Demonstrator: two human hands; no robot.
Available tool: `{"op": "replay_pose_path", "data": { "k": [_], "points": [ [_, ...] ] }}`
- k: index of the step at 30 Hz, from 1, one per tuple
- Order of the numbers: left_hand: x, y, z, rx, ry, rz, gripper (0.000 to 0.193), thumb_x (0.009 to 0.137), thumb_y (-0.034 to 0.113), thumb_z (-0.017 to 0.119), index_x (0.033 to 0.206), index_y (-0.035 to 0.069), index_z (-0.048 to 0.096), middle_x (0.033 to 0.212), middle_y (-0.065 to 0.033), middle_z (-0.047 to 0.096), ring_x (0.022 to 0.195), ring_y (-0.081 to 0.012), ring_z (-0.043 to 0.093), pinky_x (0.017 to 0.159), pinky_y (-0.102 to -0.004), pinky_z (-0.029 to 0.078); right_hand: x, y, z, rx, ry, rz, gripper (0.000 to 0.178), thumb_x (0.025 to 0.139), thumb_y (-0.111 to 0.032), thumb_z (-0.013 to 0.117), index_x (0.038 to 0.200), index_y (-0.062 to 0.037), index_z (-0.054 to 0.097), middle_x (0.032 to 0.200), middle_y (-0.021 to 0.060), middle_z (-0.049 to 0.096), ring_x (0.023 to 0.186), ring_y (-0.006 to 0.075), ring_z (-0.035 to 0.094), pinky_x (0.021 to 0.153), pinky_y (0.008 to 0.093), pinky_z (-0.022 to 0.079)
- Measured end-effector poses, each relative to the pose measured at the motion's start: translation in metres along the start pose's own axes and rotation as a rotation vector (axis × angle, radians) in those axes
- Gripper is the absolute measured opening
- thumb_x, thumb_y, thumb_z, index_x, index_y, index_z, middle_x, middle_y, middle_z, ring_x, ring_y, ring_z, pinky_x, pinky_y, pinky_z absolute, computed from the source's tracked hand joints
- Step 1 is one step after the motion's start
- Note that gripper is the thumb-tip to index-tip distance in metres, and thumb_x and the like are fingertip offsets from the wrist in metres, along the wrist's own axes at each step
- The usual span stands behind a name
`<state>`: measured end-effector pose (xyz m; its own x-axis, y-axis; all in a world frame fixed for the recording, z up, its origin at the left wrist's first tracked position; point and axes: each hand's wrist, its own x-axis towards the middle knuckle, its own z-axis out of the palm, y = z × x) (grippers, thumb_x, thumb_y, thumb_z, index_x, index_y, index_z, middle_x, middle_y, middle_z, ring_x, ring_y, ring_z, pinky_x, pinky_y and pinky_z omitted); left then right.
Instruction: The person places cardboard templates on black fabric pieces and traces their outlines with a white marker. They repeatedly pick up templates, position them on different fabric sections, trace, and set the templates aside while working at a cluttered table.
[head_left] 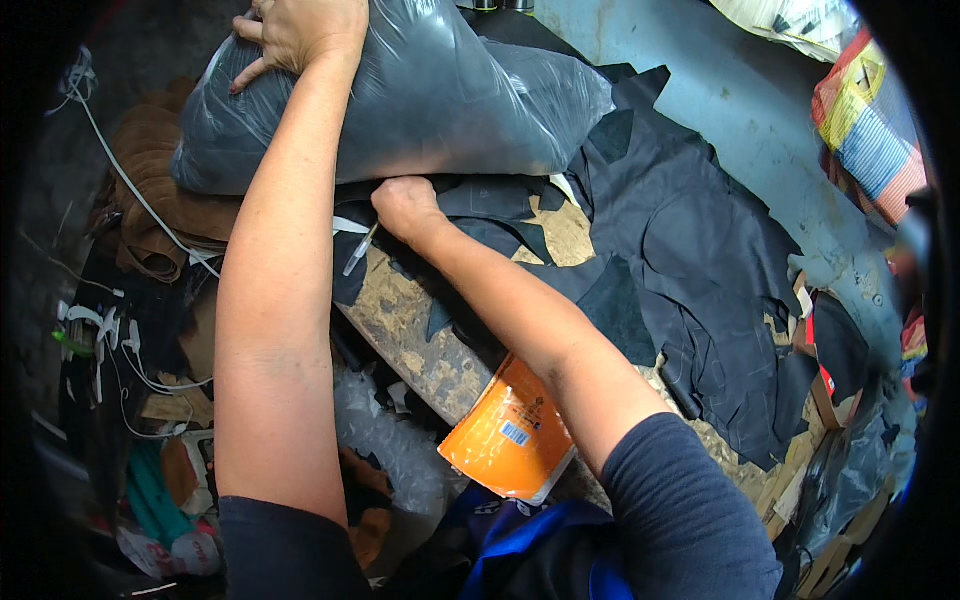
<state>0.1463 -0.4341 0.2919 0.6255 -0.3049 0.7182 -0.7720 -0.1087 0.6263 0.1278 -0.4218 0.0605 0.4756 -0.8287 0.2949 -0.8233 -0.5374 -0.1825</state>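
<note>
My left hand [305, 35] lies with spread fingers on top of a large, full, grey plastic bag [430, 100]. Some of its fingertips are cut off by the upper edge. Just under the bag's near side, my right hand [407, 210] is closed in a fist at the edge of black leather pieces [480, 200]. What its curled fingers hold, if anything, is hidden. A clear pen [360, 250] slants down-left right beside the fist; I cannot tell whether the hand grips it.
Black leather sheets [690, 270] cover the worn board [420, 340] to the right. An orange packet [515, 430] lies at the near edge. Brown leather pieces [165, 200] are stacked left, near a white cord [120, 170]. A striped woven bag [870, 130] stands far right.
</note>
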Motion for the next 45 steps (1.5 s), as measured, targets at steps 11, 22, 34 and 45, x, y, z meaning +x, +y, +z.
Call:
{"op": "replay_pose_path", "data": {
  "k": [11, 22, 34, 45],
  "points": [
    [-0.005, -0.015, -0.001, 0.015, -0.013, -0.002, 0.068, 0.077, 0.068, 0.052, 0.127, 0.022, 0.05, 0.139, -0.0009, 0.044, 0.134, -0.0299, 0.028, 0.094, -0.0774, 0.012, -0.161, -0.025, -0.144, 0.251, 0.059, -0.309, 0.011, 0.068, -0.008, 0.059, 0.075, 0.0007, 0.062, 0.073, 0.0194, 0.061, 0.072, 0.0354, 0.064, 0.062, 0.0451, 0.052],
    [-0.149, -0.17, -0.067, -0.531, 0.318, 0.633, 0.067, 0.085, 0.059, 0.051, 0.122, 0.004, 0.041, 0.126, -0.0202, 0.043, 0.121, -0.0403, 0.032, 0.098, -0.0564, 0.027, -0.368, 0.04, -0.235, 1.206, 0.634, 0.327, 0.02, 0.084, -0.003, 0.056, 0.102, 0.0027, 0.063, 0.1, 0.0115, 0.065, 0.09, 0.0168, 0.063, 0.08, 0.0257, 0.051],
    [-0.274, -0.298, -0.247, -0.288, -0.355, 0.324, 0.066, 0.087, 0.016, 0.061, 0.138, -0.005, 0.024, 0.139, -0.0238, 0.035, 0.128, -0.0361, 0.036, 0.107, -0.045, 0.027, -0.408, 0.053, -0.207, 2.519, 0.289, -0.238, 0.052, 0.094, -0.02, 0.05, 0.137, -0.0004, 0.029, 0.127, 0.016, 0.05, 0.11, 0.0206, 0.055, 0.1, 0.035, 0.042],
    [-0.342, -0.076, -0.262, -1.43, -1.822, -0.819, 0.053, 0.085, 0.005, 0.062, 0.132, -0.003, 0.039, 0.127, -0.0133, 0.051, 0.117, -0.0188, 0.048, 0.102, -0.0326, 0.035, -0.454, 0.014, -0.18, 1.866, 0.749, 0.242, 0.048, 0.095, -0.016, 0.046, 0.139, -0.0021, 0.03, 0.127, 0.0169, 0.051, 0.114, 0.0198, 0.054, 0.095, 0.0324, 0.047]
  ]
}}
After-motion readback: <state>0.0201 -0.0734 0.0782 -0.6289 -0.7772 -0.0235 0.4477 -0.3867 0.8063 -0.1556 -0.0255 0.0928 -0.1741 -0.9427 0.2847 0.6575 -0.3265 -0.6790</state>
